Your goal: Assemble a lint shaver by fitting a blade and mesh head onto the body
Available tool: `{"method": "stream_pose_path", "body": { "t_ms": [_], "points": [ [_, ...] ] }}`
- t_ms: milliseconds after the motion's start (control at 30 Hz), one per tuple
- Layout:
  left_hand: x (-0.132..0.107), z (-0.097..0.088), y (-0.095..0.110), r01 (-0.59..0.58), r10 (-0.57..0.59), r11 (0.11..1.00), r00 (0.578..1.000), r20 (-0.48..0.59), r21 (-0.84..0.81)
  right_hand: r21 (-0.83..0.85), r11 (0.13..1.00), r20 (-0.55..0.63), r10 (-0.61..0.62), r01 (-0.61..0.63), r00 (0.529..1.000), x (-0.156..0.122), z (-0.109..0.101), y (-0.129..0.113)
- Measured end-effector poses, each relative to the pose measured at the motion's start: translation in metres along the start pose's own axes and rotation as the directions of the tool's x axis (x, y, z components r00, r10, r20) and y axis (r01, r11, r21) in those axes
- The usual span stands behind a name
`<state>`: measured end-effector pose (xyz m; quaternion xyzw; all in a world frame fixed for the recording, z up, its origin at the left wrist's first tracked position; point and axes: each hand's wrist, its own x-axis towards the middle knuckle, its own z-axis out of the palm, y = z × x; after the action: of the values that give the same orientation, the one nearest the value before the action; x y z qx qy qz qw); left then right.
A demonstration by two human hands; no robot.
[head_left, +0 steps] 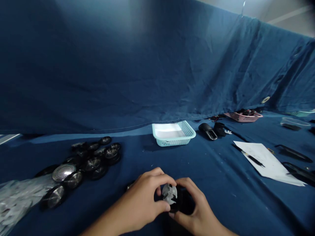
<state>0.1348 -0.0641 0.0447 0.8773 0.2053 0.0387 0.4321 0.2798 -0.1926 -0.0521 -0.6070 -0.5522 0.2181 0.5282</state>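
Here left hand (139, 201), right hand (194, 205) both gripping one black round part (185, 203), one grey plastic piece (169, 193).

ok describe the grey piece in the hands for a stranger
On the blue cloth table, look at the bottom centre, where the left hand and right hand hold a round black part. Against it sits a pale grey vaned piece, paler than the dark mesh discs nearby.

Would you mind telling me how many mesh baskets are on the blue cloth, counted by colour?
Pale teal: 2 (the central basket and the far-right basket, partly hidden)
Pink: 1 (the pink basket)
Total: 3
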Motion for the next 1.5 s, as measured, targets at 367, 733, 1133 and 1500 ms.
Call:
{"method": "stream_pose_path", "body": {
  "t_ms": [367,733,1133,1500],
  "points": [
    [0.001,-0.005,-0.002,0.044,-0.044,0.999,0.998,0.055,-0.008,0.012,1.000,0.014,0.001,-0.001,1.000,0.000,-0.001,0.000],
    [-0.005,0.004,-0.003,-0.047,0.050,0.982,0.999,-0.009,0.181,0.008,1.000,0.030,0.018,-0.018,0.999,0.003,-0.001,-0.005],
    [-0.009,0.007,0.013,-0.170,0.146,0.845,0.986,0.086,0.508,-0.036,0.999,0.007,0.007,-0.007,1.000,-0.001,0.000,0.004],
    [-0.002,0.017,-0.004,-0.223,0.230,0.832,0.972,0.050,0.507,-0.033,0.999,0.045,0.000,0.002,0.999,-0.004,-0.001,0.004]
  ]
}}
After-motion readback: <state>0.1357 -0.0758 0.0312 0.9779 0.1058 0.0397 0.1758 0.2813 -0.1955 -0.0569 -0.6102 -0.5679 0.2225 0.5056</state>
